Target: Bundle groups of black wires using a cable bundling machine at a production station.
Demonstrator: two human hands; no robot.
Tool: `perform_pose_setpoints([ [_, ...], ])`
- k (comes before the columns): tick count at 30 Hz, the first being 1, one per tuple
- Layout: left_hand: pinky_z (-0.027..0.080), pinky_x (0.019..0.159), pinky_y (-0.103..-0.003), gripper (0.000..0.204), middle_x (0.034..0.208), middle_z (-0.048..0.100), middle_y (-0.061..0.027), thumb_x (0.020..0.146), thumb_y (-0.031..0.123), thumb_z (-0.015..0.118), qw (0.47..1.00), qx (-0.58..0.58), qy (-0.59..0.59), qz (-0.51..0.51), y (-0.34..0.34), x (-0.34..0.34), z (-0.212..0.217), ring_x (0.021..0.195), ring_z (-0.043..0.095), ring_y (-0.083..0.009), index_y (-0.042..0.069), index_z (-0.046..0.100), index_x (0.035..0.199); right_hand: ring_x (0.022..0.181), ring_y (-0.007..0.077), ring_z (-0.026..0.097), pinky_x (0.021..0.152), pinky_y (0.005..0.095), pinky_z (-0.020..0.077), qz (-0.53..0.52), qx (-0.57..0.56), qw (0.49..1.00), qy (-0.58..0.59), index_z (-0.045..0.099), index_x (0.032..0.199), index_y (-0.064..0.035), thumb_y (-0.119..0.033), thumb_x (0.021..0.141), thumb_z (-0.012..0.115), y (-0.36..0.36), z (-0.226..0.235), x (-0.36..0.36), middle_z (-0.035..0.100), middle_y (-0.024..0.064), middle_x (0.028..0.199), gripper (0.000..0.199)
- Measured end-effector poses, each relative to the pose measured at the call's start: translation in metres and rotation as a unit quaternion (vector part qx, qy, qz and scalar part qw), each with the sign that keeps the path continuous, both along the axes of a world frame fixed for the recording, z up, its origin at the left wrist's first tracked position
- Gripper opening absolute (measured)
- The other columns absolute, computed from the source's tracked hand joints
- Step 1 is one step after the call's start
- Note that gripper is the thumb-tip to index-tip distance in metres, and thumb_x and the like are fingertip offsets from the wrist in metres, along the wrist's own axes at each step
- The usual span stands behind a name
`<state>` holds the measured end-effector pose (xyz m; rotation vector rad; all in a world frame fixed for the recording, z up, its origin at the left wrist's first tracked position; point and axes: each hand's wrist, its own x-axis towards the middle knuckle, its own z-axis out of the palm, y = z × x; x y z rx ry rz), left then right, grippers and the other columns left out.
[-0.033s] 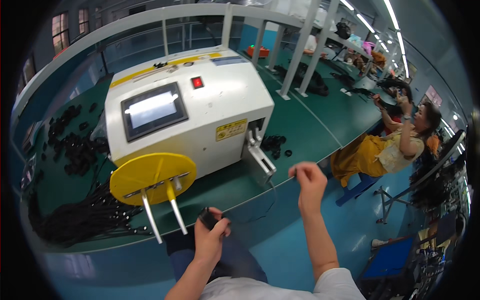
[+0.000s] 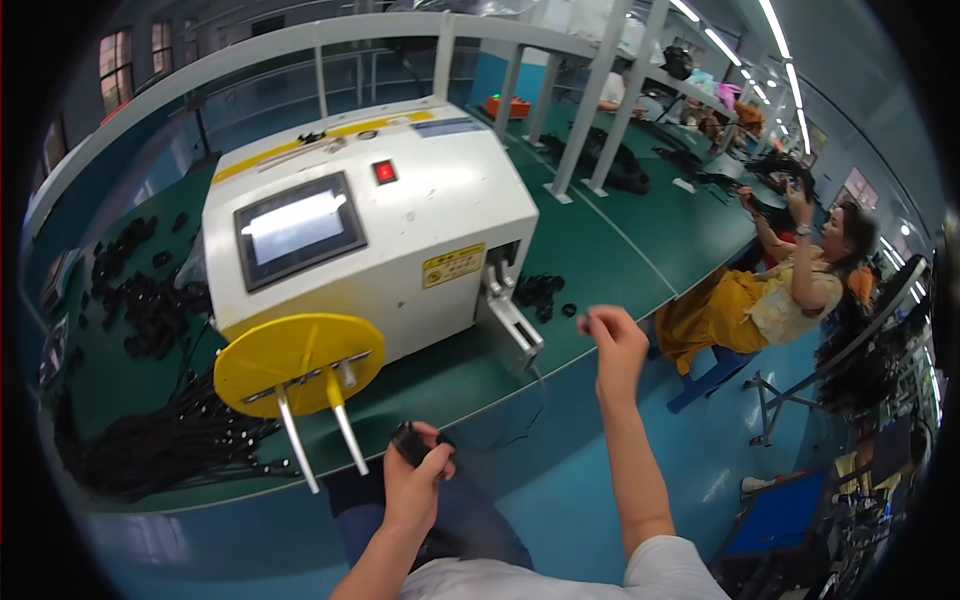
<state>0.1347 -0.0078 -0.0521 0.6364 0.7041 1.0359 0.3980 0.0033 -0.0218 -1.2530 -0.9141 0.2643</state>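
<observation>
My left hand (image 2: 414, 480) is closed around a small black bundle (image 2: 409, 444), which looks like a coiled cable, just off the table's front edge. My right hand (image 2: 617, 345) is raised to the right of the machine's metal arm, with thumb and finger pinched together. A small dark bit shows at those fingertips, too small to name. Between and beyond both hands stands a white winding machine (image 2: 400, 220) with a touch screen (image 2: 300, 228) and a lit red switch (image 2: 384, 172). Its yellow disc (image 2: 300, 365) carries two projecting pegs, apart from my left hand.
Many black cables (image 2: 170, 440) lie at the table's left front, with small black coils (image 2: 150, 290) behind them. More coils (image 2: 540, 295) sit beside the metal arm (image 2: 513, 330). White posts (image 2: 590, 120) rise from the green table. A co-worker (image 2: 790, 280) sits at the right.
My right hand has lifted slightly, its fingertips still pinched. My left hand keeps its hold on the black bundle. The whole view has shifted a little.
</observation>
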Motion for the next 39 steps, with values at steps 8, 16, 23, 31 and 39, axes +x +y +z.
perform_pose_setpoints([
  [8, 0.042, 0.052, -0.026, 0.026, 0.078, 0.048, -0.0037, 0.073, -0.008, 0.060, 0.998, 0.028, 0.054, -0.022, -0.001, 0.003, -0.006, 0.059, 0.051, -0.0130, 0.006, 0.049, 0.093, 0.064, 0.0190, 0.061, 0.060, 0.0292, 0.0469, -0.281, -0.049, 0.868, -0.407, 0.065, 0.093, 0.0003, -0.007, 0.084, 0.055, 0.098, -0.093, 0.153, 0.064, 0.0103, 0.076, 0.015],
  [16, 0.042, 0.052, -0.025, 0.026, 0.078, 0.048, -0.0027, 0.071, -0.005, 0.065, 0.979, 0.100, 0.146, -0.100, 0.002, -0.016, -0.009, 0.061, 0.052, -0.0117, 0.004, 0.052, 0.091, 0.065, 0.0085, 0.054, 0.054, 0.0201, 0.0426, 0.299, -0.197, 0.929, 0.088, 0.063, 0.093, 0.0006, -0.010, 0.090, 0.051, -0.048, -0.035, -0.098, 0.061, 0.0054, 0.083, 0.016],
  [23, 0.044, 0.059, -0.023, 0.028, 0.080, 0.049, -0.0008, 0.070, -0.004, 0.067, 0.958, 0.174, 0.205, -0.103, -0.005, -0.035, -0.014, 0.066, 0.052, -0.0112, 0.005, 0.054, 0.093, 0.071, 0.0085, 0.055, 0.058, 0.0207, 0.0428, 0.446, -0.282, 0.798, 0.289, 0.062, 0.091, -0.0019, -0.009, 0.089, 0.055, -0.047, -0.047, -0.132, 0.060, 0.0044, 0.084, 0.010],
  [31, 0.047, 0.067, -0.029, 0.033, 0.081, 0.057, -0.0087, 0.063, -0.002, 0.069, 0.829, 0.356, 0.431, -0.025, -0.012, -0.051, -0.023, 0.072, 0.058, -0.0239, 0.003, 0.056, 0.093, 0.075, 0.0121, 0.055, 0.067, 0.0247, 0.0424, 0.438, -0.197, 0.672, 0.563, 0.060, 0.088, 0.0006, -0.009, 0.087, 0.058, -0.042, -0.074, -0.139, 0.060, 0.0043, 0.078, 0.010],
  [39, 0.047, 0.069, -0.035, 0.035, 0.084, 0.061, -0.0152, 0.058, -0.002, 0.071, 0.717, 0.364, 0.593, -0.036, 0.002, -0.053, -0.069, 0.078, 0.059, -0.0346, 0.003, 0.058, 0.090, 0.076, 0.0165, 0.056, 0.066, 0.0322, 0.0441, 0.368, -0.186, 0.911, -0.014, 0.063, 0.094, 0.0012, -0.007, 0.086, 0.059, -0.049, -0.065, -0.186, 0.059, 0.0040, 0.078, 0.012],
])
